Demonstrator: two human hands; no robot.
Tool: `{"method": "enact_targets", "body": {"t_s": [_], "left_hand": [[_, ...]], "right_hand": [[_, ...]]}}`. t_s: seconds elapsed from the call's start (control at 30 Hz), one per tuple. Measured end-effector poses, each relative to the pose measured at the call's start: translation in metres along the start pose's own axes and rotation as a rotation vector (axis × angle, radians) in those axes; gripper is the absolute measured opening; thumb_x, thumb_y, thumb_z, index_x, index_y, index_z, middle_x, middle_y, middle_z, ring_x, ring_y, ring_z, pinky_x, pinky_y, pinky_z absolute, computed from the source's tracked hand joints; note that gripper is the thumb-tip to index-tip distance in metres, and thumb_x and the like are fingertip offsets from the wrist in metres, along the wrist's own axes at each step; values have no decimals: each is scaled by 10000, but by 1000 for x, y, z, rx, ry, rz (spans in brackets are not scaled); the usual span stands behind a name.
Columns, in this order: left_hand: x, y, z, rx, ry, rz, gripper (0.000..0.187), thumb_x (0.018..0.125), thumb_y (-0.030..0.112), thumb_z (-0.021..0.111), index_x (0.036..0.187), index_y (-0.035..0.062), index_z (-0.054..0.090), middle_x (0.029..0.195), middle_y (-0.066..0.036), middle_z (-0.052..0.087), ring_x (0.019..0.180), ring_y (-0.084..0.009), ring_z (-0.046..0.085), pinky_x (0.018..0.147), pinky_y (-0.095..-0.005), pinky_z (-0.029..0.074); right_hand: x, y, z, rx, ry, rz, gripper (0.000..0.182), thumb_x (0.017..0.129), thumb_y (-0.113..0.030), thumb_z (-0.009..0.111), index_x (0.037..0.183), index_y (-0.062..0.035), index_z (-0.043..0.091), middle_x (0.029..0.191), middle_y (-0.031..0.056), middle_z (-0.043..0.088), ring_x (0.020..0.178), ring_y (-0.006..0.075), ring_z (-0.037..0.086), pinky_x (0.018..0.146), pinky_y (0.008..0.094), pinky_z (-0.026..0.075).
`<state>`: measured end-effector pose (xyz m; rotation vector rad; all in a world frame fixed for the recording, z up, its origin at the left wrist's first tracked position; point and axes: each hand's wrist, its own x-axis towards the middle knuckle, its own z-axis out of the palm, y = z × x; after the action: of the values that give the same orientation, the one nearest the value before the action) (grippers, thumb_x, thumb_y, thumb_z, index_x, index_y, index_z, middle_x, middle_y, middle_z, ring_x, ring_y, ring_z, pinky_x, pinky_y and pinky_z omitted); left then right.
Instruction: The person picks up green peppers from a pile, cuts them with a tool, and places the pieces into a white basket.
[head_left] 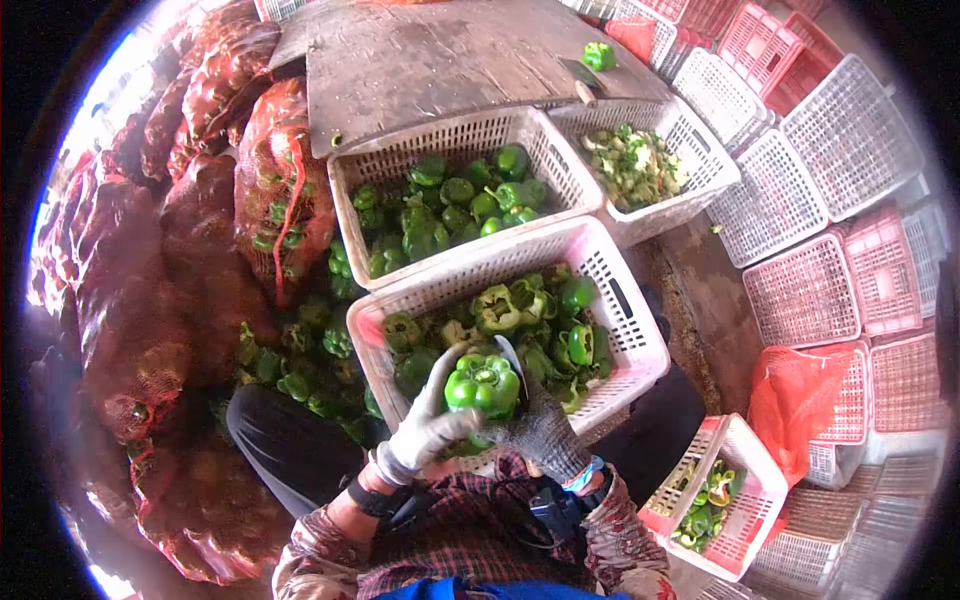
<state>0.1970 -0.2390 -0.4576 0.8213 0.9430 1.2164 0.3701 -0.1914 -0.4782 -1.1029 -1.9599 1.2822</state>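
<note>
A whole green bell pepper is gripped by my left hand, which wears a white glove. My right hand, in a dark grey glove, is closed on a knife. Its blade points up along the pepper's right side; the handle is hidden in the glove. Both hands are over the near edge of a white crate holding cut green peppers. Behind it stands another white crate with whole green peppers.
A third crate contains pale pepper cores. Beyond lies a wooden board with a knife and a green pepper. Red mesh sacks are piled left, loose peppers beside them. Stacked crates line the right.
</note>
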Motion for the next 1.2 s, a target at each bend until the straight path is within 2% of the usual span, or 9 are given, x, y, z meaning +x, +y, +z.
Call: {"method": "enact_targets", "body": {"t_s": [0.33, 0.43, 0.47, 0.63, 0.67, 0.77, 0.9, 1.1, 1.2], "left_hand": [[4, -31, -19, 47, -114, -205, 725, 654, 196, 838, 1250, -6, 479, 1107, -59, 602, 1015, -147, 571, 900, -292, 468], [5, -33, -27, -198, -199, -439, 676, 675, 167, 823, 1246, -10, 507, 1125, -80, 604, 1004, -142, 590, 900, -306, 483], [3, -46, -28, -562, -235, -412, 709, 670, 226, 821, 1250, -25, 500, 1123, -95, 610, 978, -169, 618, 879, -318, 502], [-4, -42, -17, -656, -133, -381, 749, 721, 289, 765, 1321, 1, 422, 1193, -96, 562, 1075, -209, 577, 928, -353, 478], [-2, -45, -14, -608, -72, -295, 698, 749, 293, 733, 1316, 29, 424, 1197, -83, 548, 1074, -197, 564, 932, -358, 473], [4, -45, -23, -278, 9, -141, 737, 673, 137, 795, 1303, 49, 424, 1163, -54, 538, 1042, -159, 546, 935, -340, 464], [-1, -42, -26, 740, -26, 270, 781, 595, 136, 823, 1276, 47, 450, 1182, -134, 532, 1108, -304, 525, 964, -400, 431], [-13, -44, -22, 908, -145, 375, 856, 576, 211, 844, 1294, 29, 415, 1245, -186, 490, 1163, -369, 477, 999, -429, 393], [-28, -61, -26, 714, -126, 225, 975, 640, 146, 814, 1437, 25, 265, 1401, -167, 391, 1264, -303, 422, 1058, -413, 341]], "right_hand": [[-18, 10, 2, 167, -209, 248, 1032, 684, -317, 806, 1489, -83, 204, 1248, 162, 563, 1099, 267, 576, 959, 365, 453], [-23, 12, -3, 804, -245, 318, 1005, 691, -292, 804, 1484, -81, 225, 1294, 131, 538, 1146, 231, 540, 999, 354, 424], [-23, 18, -10, 793, -323, 332, 1009, 705, -287, 797, 1490, -75, 199, 1311, 116, 519, 1168, 208, 511, 1014, 346, 402], [-19, 32, -15, 735, -348, 208, 969, 769, -265, 765, 1504, -68, 165, 1343, 90, 485, 1203, 179, 458, 1038, 324, 362], [-15, 20, -17, 741, -240, 287, 912, 789, -245, 754, 1495, -59, 206, 1354, 100, 478, 1203, 168, 453, 1037, 320, 361], [-29, 31, -8, -189, 344, 93, 672, 828, -232, 714, 1389, -23, 407, 1272, 186, 571, 1158, 240, 572, 968, 340, 448], [-34, 7, 12, 85, 124, 264, 425, 867, -278, 675, 1177, -6, 569, 1031, 178, 670, 957, 302, 656, 827, 365, 506], [-40, 13, 33, 673, 48, 626, 325, 867, -217, 686, 1110, -23, 594, 871, 34, 658, 763, 147, 608, 683, 299, 504], [-43, 3, 45, 687, 179, 513, 291, 873, -181, 679, 1097, -17, 590, 864, 11, 637, 737, 114, 581, 665, 277, 500]]}}
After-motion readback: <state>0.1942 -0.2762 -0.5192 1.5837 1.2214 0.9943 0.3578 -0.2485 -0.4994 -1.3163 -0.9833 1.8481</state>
